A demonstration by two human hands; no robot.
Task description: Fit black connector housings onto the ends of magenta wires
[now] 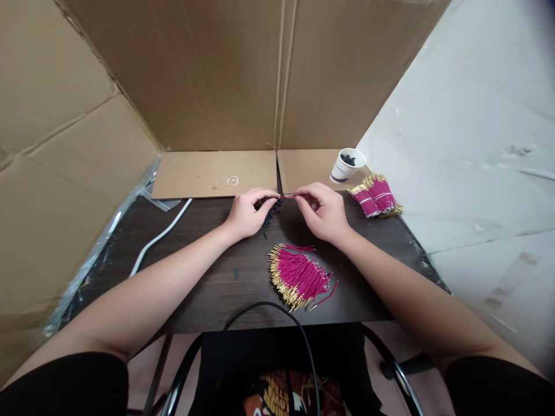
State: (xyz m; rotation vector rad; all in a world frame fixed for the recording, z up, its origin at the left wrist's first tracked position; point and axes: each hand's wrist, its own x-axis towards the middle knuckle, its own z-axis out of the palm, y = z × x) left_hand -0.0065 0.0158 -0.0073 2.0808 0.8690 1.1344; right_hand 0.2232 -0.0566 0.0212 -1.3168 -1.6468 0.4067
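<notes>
Head view. Left hand (247,215) and right hand (323,212) meet above the far middle of the dark tabletop (208,289), fingertips pinched on the two ends of one thin pink wire (287,196), held level between them. Both hands closed narrow on it.

Under and between the hands: a scatter of small black pieces (271,216) on the tabletop. Nearer the body: loose heap of pink wires with gold tips (297,276), fanned out, apart from both hands. Right of the right hand: banded bundles of the same wires (376,196), just beside a paper cup (347,166) holding dark bits. Left side: white cable (158,238). Cardboard walls (243,69) close off the back and left; a small white ring (232,181) lies on the cardboard flap.
</notes>
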